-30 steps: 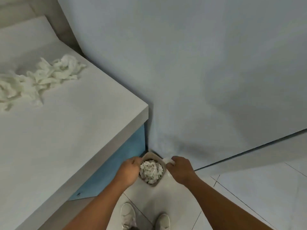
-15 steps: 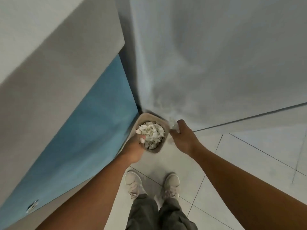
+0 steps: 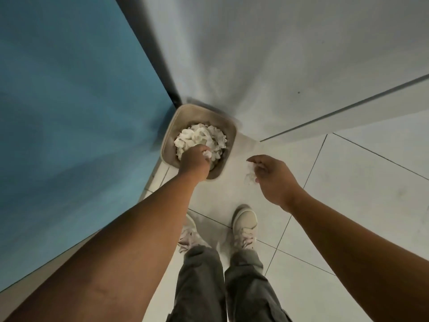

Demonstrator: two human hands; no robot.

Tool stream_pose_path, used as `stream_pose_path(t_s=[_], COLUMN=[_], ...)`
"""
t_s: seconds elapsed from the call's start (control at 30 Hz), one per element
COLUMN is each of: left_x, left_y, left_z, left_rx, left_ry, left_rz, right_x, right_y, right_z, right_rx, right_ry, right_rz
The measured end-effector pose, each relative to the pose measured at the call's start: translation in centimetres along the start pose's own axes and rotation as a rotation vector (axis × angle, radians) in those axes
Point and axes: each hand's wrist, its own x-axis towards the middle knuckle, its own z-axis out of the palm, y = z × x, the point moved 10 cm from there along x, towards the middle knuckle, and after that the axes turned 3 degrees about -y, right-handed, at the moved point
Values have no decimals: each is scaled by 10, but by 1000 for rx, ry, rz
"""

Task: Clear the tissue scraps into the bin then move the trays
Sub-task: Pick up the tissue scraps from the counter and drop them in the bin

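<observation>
The left hand [image 3: 195, 162] grasps tissue scraps [image 3: 197, 137] inside the bin [image 3: 232, 135] at the floor's [image 3: 348, 182] corner. The right hand [image 3: 271, 175], beside the bin, pinches a loose scrap [image 3: 250, 176].

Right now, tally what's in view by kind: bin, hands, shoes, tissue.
Bin: 1
Hands: 2, left hand gripping the tissue heap, right hand beside the bin
Shoes: 2, left shoe, right shoe
Tissue: 2, tissue heap in the bin, loose scrap at the right hand, hold unclear
Total: 7
</observation>
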Motion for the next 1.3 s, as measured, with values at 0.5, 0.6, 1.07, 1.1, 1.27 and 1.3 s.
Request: stream_pose_path(t_s=[0.5,0.6,1.07,1.1,1.27,1.3], left_x=[-17,-19,-48,-58,-126,-140], left_y=[-25,-34,-10,-2,61,76], left_z=[-42,-57,-87,-93,-144,-154], left_rx=[-53,-110,-51,-52,8,32], left_ry=[131,212,224,223,256,268], left_rz=[61,41,171,165,190,207], right_x=[53,80,75,61,-19,-37], right_y=[-43,-61,-39,-44,-117,-135], right_z=[29,44,80,73,9,-6], right_rx=[105,52,-133,-153,-214,-220], right_ry=[106,104,-98,-106,-55,-39], right_rz=[-71,-90,-28,-36,-152,-185])
